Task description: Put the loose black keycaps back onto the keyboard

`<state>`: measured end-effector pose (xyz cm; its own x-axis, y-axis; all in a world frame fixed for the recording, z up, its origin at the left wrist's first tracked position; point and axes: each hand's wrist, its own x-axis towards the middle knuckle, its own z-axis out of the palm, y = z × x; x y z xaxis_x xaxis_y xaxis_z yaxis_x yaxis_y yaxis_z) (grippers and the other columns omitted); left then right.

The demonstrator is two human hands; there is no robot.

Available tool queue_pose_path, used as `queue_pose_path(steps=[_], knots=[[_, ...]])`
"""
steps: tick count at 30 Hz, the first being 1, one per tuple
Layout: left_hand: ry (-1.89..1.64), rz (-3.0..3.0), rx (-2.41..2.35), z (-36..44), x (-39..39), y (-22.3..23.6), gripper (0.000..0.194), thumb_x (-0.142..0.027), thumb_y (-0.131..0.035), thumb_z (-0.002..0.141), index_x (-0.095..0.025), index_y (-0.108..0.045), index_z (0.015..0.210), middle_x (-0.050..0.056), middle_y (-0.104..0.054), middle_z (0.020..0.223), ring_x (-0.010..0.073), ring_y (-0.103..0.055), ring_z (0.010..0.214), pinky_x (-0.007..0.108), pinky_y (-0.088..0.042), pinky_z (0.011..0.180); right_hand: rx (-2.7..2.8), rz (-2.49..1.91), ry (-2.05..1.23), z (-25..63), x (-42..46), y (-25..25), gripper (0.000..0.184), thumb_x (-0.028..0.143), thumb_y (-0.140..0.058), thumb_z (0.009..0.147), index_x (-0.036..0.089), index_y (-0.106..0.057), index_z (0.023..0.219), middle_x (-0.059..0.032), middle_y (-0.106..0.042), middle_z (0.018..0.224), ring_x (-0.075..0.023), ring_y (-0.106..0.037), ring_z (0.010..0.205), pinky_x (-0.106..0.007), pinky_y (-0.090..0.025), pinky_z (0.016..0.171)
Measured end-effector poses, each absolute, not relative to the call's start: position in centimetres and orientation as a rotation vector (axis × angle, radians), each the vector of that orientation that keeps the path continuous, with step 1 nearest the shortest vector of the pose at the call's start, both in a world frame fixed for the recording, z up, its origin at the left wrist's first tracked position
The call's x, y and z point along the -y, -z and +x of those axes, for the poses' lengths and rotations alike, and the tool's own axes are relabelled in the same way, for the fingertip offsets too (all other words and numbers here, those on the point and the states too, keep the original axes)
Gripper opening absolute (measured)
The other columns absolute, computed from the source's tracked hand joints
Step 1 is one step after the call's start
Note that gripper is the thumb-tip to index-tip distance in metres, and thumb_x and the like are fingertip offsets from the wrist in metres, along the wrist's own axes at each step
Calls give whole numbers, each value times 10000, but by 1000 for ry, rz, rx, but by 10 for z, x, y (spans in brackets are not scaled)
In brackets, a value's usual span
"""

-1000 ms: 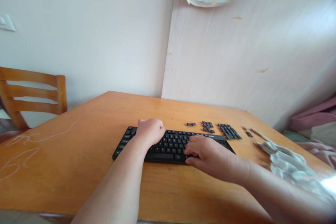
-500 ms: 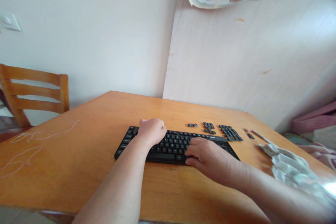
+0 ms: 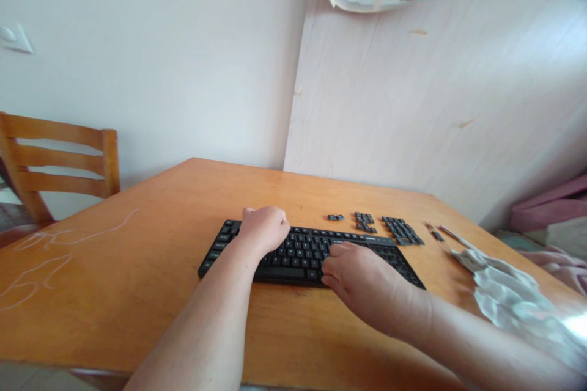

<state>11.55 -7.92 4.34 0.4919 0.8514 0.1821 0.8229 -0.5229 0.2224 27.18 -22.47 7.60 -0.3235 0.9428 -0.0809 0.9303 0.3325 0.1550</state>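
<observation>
A black computer keyboard (image 3: 288,259) lies flat on the wooden table. Its right end shows dark bare sockets where keycaps are off. My left hand (image 3: 266,227) is closed like a fist over the keyboard's far edge, left of its middle; whatever it grips is hidden. Toward the right part of the keys, my right hand (image 3: 355,269) bends down with curled fingers pressed together at the keyboard, and the back of the hand covers anything between them. Beyond the keyboard sit loose black keycaps in groups: a pair (image 3: 335,217), a small cluster (image 3: 364,221) and a larger block (image 3: 402,231).
Right of the keycaps lie a small tool (image 3: 433,232), a thin pen-like stick (image 3: 452,235) and a crumpled whitish plastic bag (image 3: 509,287). Pale string (image 3: 87,238) trails over the table's (image 3: 160,214) left side. A wooden chair (image 3: 64,159) stands at the left.
My right hand's fingers have drawn in closer together over the keyboard, and its thumb is tucked nearer. My left hand stays in place. The view has shifted very slightly.
</observation>
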Motion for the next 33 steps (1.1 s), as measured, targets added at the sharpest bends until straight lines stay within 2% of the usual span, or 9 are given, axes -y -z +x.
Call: queue_pose_path(steps=[3, 10, 18, 22, 26, 29, 33], knots=[[-417, 2615, -1479, 116, 79, -43, 320, -279, -424, 861, -202, -699, 718, 93, -744, 831, 245, -660, 825, 436, -411, 872, -2424, 1648, -193, 269, 222, -75, 192, 199, -564, 916, 172, -698, 782, -81, -683, 817, -234, -610, 848, -333, -417, 744], [-418, 2609, -1484, 115, 80, -44, 314, -291, -423, 863, -193, -675, 705, 92, -751, 838, 235, -660, 822, 421, -408, 847, -2377, 1503, -275, 271, 222, -69, 259, 171, -491, 943, 181, -715, 813, -68, -706, 838, -229, -611, 831, -345, -422, 734], [-419, 2615, -1479, 115, 79, -41, 322, -281, -414, 871, -199, -688, 721, 96, -750, 839, 244, -664, 840, 428, -400, 876, -2404, 1449, -404, 275, 223, -55, 146, 115, -578, 829, 194, -685, 767, -61, -682, 794, -221, -589, 759, -359, -429, 701], [-413, 2621, -1482, 115, 80, -42, 335, -295, -412, 875, -205, -698, 725, 88, -751, 832, 240, -666, 834, 423, -401, 878, -2389, 1515, -489, 271, 232, -47, 149, 67, -588, 774, 180, -683, 793, -83, -657, 782, -220, -582, 742, -354, -434, 665], [-423, 2627, -1476, 115, 80, -42, 341, -289, -412, 875, -210, -711, 731, 87, -745, 824, 245, -667, 828, 433, -402, 884, -2354, 1541, -555, 268, 246, -34, 199, 79, -586, 768, 142, -706, 914, -129, -659, 842, -232, -564, 730, -359, -435, 604], [-431, 2620, -1473, 115, 81, -42, 338, -286, -412, 878, -208, -708, 734, 86, -745, 830, 247, -667, 836, 435, -400, 882, -2325, 1515, -554, 266, 253, -26, 344, 66, -586, 757, 89, -693, 1083, -166, -680, 935, -237, -570, 744, -358, -450, 605], [-440, 2623, -1469, 115, 81, -43, 340, -289, -409, 884, -201, -696, 725, 86, -744, 830, 250, -667, 838, 438, -403, 868, -2312, 1539, -558, 268, 256, -24, 512, 40, -555, 774, 25, -596, 1284, -182, -693, 992, -238, -587, 767, -353, -464, 628]])
